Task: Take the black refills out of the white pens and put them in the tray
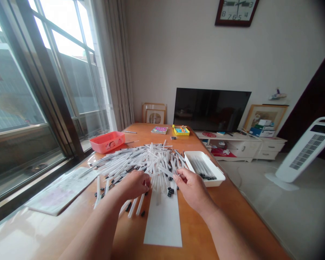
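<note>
Over the tabletop [206,231], at the near edge of the heaped tubes [126,162], the right hand [193,186] pinches one translucent tube [166,171], best gripped lightly near its end, while the left hand [134,184] curls opposite, its hold impossible to tell.

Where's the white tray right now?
In the head view, the white tray is on the table, right of the tube pile and just beyond the right hand.

The tubes [157,159] look like smooth plastic, the strip [163,225] matt paper, the table [195,233] glossy wood.
</note>
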{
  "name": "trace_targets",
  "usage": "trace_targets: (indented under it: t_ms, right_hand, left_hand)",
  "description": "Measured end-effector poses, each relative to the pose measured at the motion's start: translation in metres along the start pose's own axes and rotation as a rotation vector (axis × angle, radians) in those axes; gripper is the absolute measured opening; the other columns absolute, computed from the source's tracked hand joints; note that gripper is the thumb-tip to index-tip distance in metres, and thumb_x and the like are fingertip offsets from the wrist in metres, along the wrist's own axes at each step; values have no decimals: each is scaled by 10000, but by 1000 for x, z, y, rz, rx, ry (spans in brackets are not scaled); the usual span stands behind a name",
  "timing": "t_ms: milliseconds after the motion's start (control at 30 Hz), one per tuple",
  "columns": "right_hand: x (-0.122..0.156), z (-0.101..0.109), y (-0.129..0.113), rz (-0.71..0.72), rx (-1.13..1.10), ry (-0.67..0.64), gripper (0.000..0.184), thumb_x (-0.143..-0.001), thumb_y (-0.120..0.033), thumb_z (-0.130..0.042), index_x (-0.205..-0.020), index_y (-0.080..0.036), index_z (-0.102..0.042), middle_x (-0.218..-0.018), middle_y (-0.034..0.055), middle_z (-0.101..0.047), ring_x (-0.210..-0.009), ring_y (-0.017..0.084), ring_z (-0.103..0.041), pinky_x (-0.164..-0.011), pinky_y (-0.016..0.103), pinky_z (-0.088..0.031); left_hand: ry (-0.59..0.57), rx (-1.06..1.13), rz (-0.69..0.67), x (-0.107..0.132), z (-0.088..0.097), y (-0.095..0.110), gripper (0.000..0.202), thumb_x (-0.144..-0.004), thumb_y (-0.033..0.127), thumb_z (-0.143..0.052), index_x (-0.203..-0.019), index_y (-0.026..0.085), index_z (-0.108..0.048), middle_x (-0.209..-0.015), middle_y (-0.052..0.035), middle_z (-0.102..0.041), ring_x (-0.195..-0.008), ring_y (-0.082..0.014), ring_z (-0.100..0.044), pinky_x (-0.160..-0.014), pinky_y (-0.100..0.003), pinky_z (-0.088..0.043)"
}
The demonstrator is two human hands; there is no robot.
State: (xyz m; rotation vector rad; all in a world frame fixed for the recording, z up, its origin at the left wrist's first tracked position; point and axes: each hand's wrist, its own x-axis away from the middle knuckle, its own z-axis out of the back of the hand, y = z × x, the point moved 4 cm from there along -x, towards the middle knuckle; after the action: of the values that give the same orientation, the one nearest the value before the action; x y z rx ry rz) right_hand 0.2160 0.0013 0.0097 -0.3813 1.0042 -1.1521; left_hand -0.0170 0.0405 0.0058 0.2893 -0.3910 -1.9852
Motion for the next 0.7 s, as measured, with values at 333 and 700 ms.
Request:
trace_targets:
  t_ms: [333, 700]
  right_hand:
    - [1, -2, -6, 80, 68, -46, 211, -921, -333, -559, -1007, -233, -724, -903, 44, -707, -849, 199, -628, -740, 277, -466]
    - [6, -7, -17, 122, 133, -152, 195, -913, -280, -573, -991, -265, -751, -905, 35, -713, -868, 201, -642, -771, 280, -465]
  left_hand:
    - [323, 523, 79, -8, 12, 5, 140, -747, 285, -619, -775, 201, -728, -719, -41, -704, -681, -201, -601, -673, -306, -426]
    - [177, 1214, 85, -5, 5, 18, 226, -762, 371, -763, -859, 168, -747, -824, -61, -712, -720, -144, -599, -705, -270, -425]
